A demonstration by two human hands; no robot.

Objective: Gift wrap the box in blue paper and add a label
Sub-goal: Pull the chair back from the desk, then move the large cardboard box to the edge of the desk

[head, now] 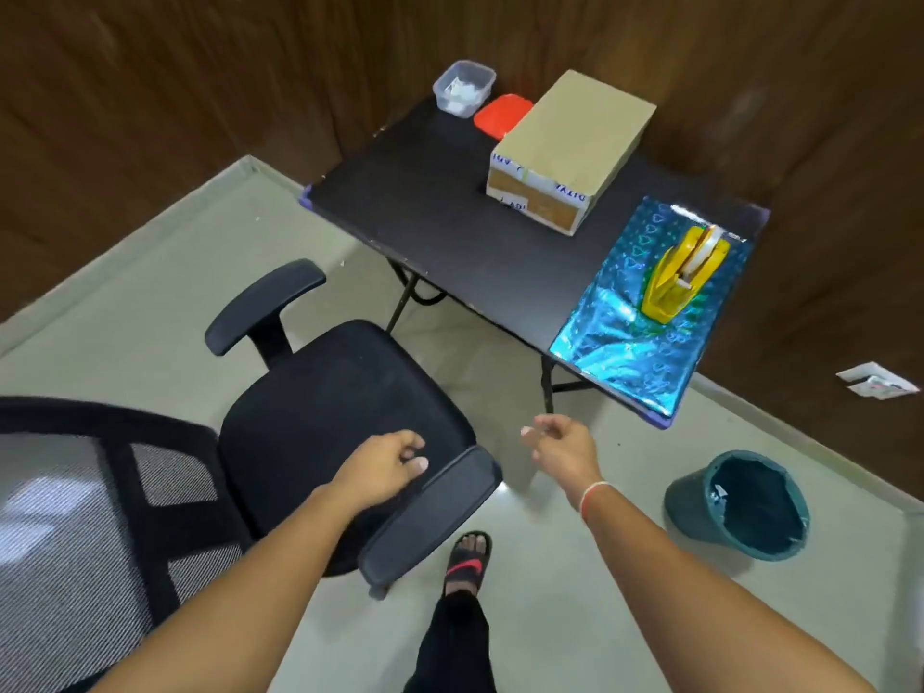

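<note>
Both the left hand (387, 462) and right hand (560, 445) hang loosely curled and hold nothing, reaching over the office chair (345, 407). Beyond, on the bench (430, 217), a tape dispenser (687, 277) weighs down the blue paper (620, 342); the cardboard box (570, 147) waits behind, unwrapped.

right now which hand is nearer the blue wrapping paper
Right. The right hand hangs just below the near end of the blue wrapping paper, empty. The left hand is farther left, over the chair armrest.
</note>
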